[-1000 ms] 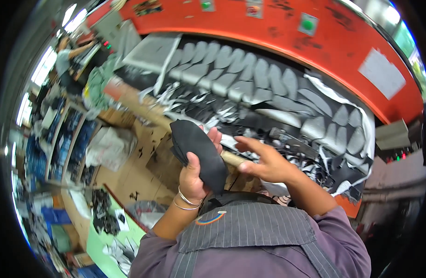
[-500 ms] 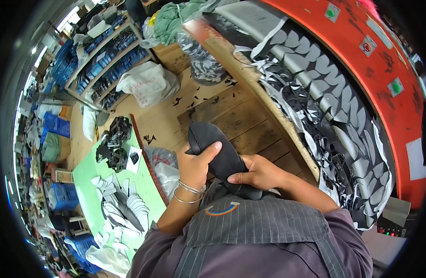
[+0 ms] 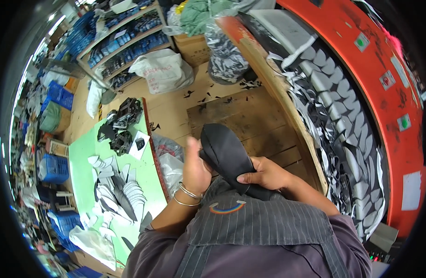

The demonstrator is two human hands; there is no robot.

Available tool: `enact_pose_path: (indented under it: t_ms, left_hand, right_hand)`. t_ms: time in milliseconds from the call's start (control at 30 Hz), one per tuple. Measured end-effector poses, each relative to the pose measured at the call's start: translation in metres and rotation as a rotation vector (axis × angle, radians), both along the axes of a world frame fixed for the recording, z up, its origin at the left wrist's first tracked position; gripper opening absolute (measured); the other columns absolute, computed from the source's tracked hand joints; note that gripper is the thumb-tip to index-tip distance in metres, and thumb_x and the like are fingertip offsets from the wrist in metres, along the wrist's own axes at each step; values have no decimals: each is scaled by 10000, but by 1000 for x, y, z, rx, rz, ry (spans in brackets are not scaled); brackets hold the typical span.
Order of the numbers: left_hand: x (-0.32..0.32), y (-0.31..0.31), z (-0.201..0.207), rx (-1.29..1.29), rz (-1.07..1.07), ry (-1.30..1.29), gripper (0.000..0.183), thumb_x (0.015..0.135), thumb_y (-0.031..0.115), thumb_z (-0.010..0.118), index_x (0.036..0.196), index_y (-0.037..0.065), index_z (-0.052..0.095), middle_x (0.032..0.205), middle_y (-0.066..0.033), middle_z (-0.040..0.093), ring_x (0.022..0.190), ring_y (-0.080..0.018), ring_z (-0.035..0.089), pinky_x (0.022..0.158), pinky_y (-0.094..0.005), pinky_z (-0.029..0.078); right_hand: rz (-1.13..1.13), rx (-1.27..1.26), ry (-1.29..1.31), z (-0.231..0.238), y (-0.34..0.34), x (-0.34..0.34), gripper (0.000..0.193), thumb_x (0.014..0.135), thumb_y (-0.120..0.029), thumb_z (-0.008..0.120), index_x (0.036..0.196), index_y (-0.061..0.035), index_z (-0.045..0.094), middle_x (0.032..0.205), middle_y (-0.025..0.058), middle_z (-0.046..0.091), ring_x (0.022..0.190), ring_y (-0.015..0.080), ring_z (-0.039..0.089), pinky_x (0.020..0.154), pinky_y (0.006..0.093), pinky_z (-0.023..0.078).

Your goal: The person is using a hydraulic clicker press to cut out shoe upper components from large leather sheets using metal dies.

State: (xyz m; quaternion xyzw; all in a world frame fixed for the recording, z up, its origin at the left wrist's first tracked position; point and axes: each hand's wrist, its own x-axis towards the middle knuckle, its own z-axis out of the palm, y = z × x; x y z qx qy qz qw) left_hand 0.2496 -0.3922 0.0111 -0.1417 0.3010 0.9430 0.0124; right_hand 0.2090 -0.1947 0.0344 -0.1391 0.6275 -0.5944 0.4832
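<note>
Black curved pieces, in a bundle before the wearer's chest, just beyond the striped apron. The right hand is clamped on the bundle's near right end, thumb pressed on the upper face. The left hand, at the left edge, has its thumb raised and apart from the pieces; its other fingers are partly hidden, and contact beneath cannot be told. The left thumb has just come off the upper face, so the bundle is probably borne mainly by the right hand. Half a second earlier both thumbs pressed on it; the view has also turned slightly leftward.

Beyond, at left: green table with pale cut pieces and, farther along, dark pieces. At right: wooden edge board, grey cut shapes and red machine beam. Far: white sack and shelves of blue items.
</note>
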Motion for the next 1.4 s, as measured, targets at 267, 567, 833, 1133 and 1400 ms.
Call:
enact_pose_path:
  t_ms: [267, 567, 833, 1133, 1400]
  left_hand:
    - [40, -11, -67, -412, 438, -295, 269, 865, 268, 683, 864, 0, 672, 787, -21, 633, 684, -110, 583, 609, -274, 484]
    - [187, -205, -124, -219, 1404, -678, 581, 815, 506, 681, 1094, 20, 525, 1064, -114, 527, 928, -229, 536, 725, -377, 490]
    - [60, -93, -233, -95, 596, -544, 259, 878, 215, 610, 1093, 72, 607, 897, -54, 645, 732, -177, 619, 598, -266, 469]
    - [-190, 95, -97, -781, -135, 2, 233, 872, 254, 607, 1004, 64, 637, 858, -38, 653, 671, -125, 621, 593, -277, 495]
    - [-347, 210, -62, -1539, -465, 404, 310, 832, 296, 670, 1045, 73, 638, 1141, -169, 601, 949, -282, 632, 858, -378, 487]
  right_hand:
    - [-12, 84, -12, -20, -11, 11, 386, 862, -91, 633, 1222, -3, 524, 998, 66, 633, 801, 109, 590, 675, 253, 484]
    - [-233, 245, 402, -6, 68, -53, 243, 901, -110, 566, 1124, -14, 572, 803, 41, 615, 569, 91, 525, 536, 216, 431]
    - [-472, 1029, 1263, -18, 454, -180, 436, 963, -251, 523, 1278, 47, 475, 1198, 203, 576, 1068, 296, 569, 933, 357, 417]
    - [-763, 1724, 983, 33, 509, -141, 588, 867, -421, 633, 1140, 94, 555, 1137, 301, 578, 1057, 367, 585, 909, 403, 449]
    - [-1067, 2218, 562, -54, 624, 73, 548, 873, -557, 531, 981, -32, 646, 859, 253, 642, 731, 401, 621, 652, 485, 488]
